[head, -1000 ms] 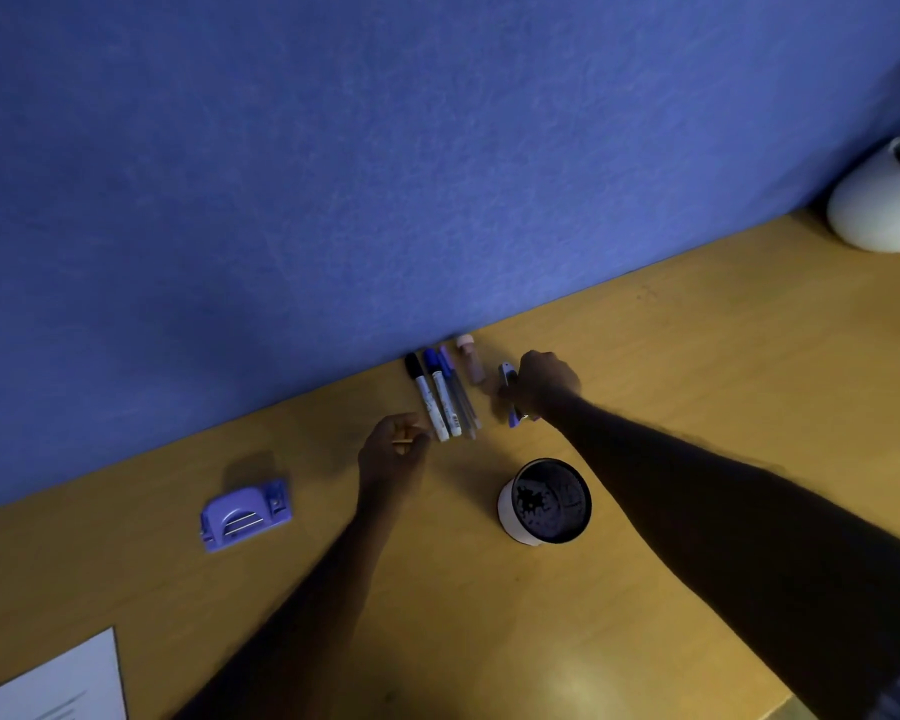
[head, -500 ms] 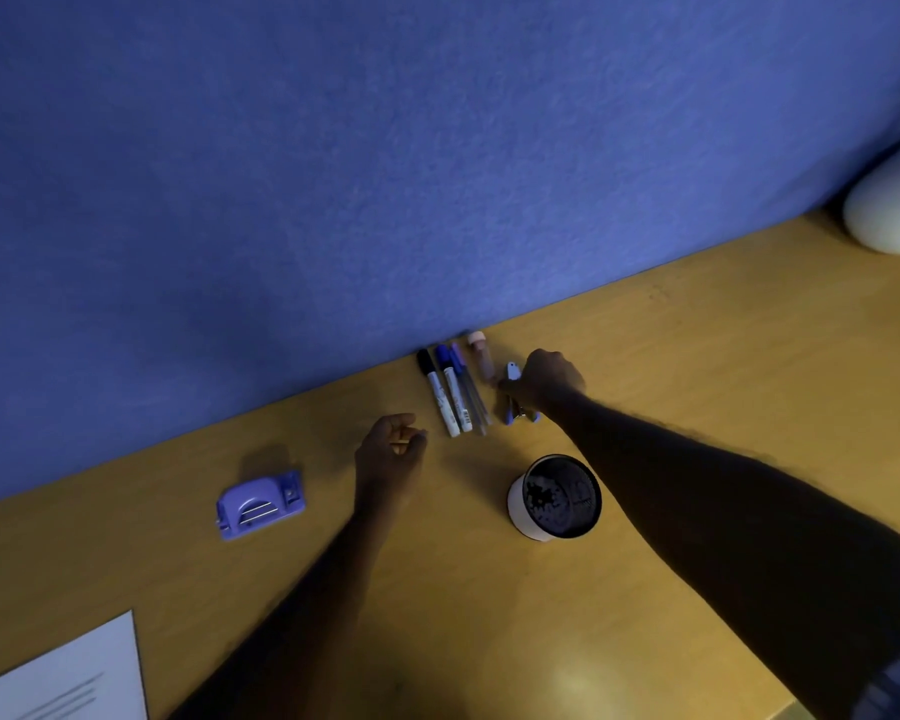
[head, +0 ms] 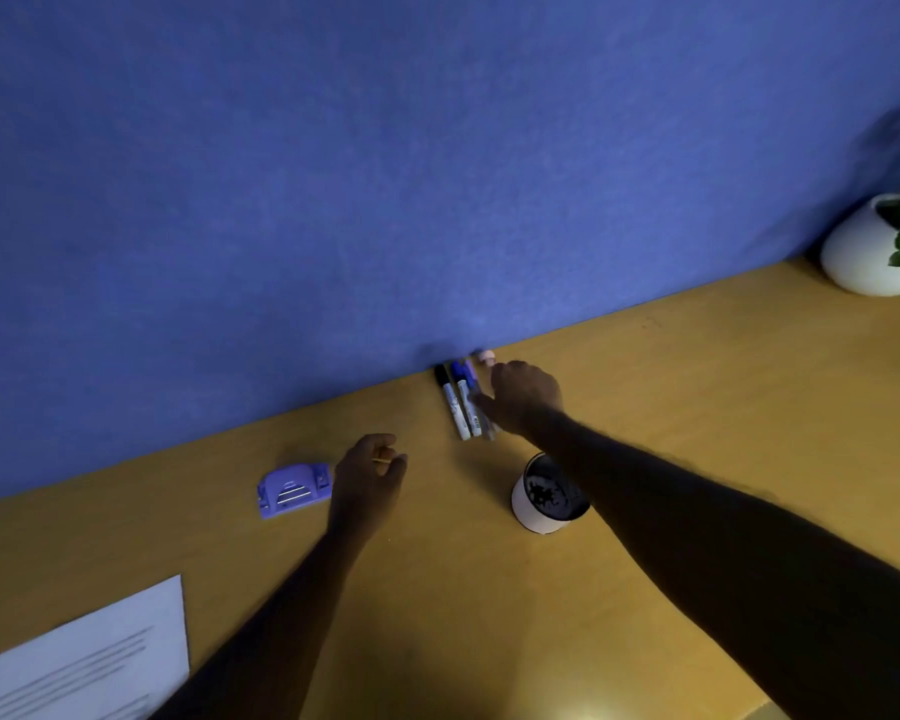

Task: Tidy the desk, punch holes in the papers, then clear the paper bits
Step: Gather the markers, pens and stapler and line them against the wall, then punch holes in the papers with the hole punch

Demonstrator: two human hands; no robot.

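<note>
Wood desk [head: 707,407]: markers [head: 457,407] at 11 o'clock of cup [head: 533,518], right hand [head: 526,398] on them, grip unclear. Left hand [head: 367,474] loosely curled, punch [head: 292,491] at its 9 o'clock.

Left arm [head: 281,615] and right arm [head: 723,563] were both bare all the way to the frame edge, left hand [head: 367,472] and right hand [head: 526,394] bare too.

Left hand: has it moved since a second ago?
Yes. The left hand has moved left, away from the markers by the wall and toward the punch.
</note>
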